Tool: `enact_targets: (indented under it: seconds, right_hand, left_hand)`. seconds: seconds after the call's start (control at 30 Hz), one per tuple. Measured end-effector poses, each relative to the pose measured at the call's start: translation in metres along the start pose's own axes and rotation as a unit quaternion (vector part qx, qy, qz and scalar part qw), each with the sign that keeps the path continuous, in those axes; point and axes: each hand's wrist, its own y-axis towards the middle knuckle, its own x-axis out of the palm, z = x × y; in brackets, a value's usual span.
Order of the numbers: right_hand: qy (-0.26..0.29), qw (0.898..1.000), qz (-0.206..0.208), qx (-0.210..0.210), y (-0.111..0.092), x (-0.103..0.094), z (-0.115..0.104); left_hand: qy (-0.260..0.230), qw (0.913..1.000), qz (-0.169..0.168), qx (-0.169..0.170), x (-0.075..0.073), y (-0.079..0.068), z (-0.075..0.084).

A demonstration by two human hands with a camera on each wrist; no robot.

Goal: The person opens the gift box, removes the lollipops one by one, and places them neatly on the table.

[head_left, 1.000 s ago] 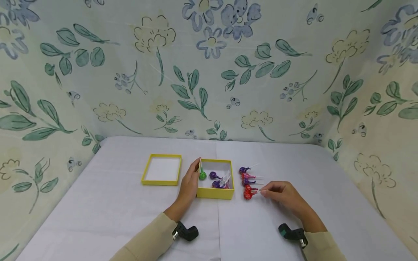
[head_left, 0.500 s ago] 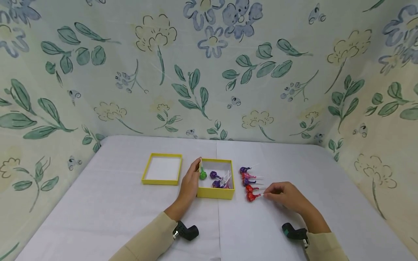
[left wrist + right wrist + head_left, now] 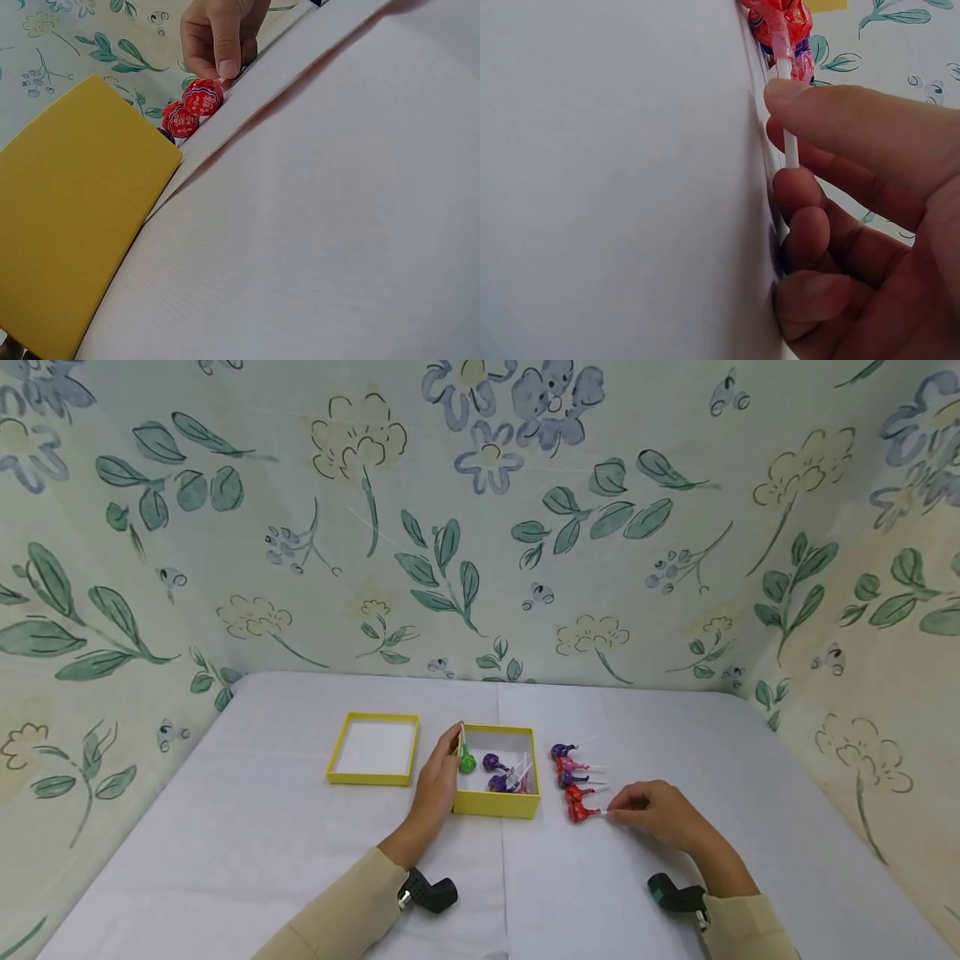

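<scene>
My right hand (image 3: 652, 810) pinches the white stick (image 3: 789, 112) of a red-wrapped lollipop (image 3: 579, 812) between thumb and fingers. That lollipop lies at the near end of a column on the table, touching another red lollipop (image 3: 576, 794). Farther back in the column are a purple lollipop (image 3: 572, 779), a red-pink one (image 3: 566, 764) and another purple one (image 3: 559, 750). My left hand (image 3: 435, 778) holds the left side of an open yellow box (image 3: 495, 804). Inside it, a green lollipop (image 3: 467, 763) leans at the left wall and several purple ones (image 3: 491, 762) lie to the right.
A yellow-edged lid (image 3: 369, 779) lies inside-up on the white-covered table (image 3: 300, 860), left of the box. Floral cloth (image 3: 480, 568) hangs behind the table and at both sides.
My right hand has drawn the near red lollipop slightly right and toward me, then stopped. The two red lollipops now show as separate heads. My left hand and the box have stayed put.
</scene>
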Motion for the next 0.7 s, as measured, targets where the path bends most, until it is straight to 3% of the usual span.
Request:
enact_targets:
  seconds: [0.7]
  right_hand:
    - [-0.018, 0.999, 0.014, 0.030, -0.0027, 0.0005, -0.0085]
  left_hand:
    - [0.001, 0.9999, 0.000, -0.014, 0.0006, 0.0008, 0.0004]
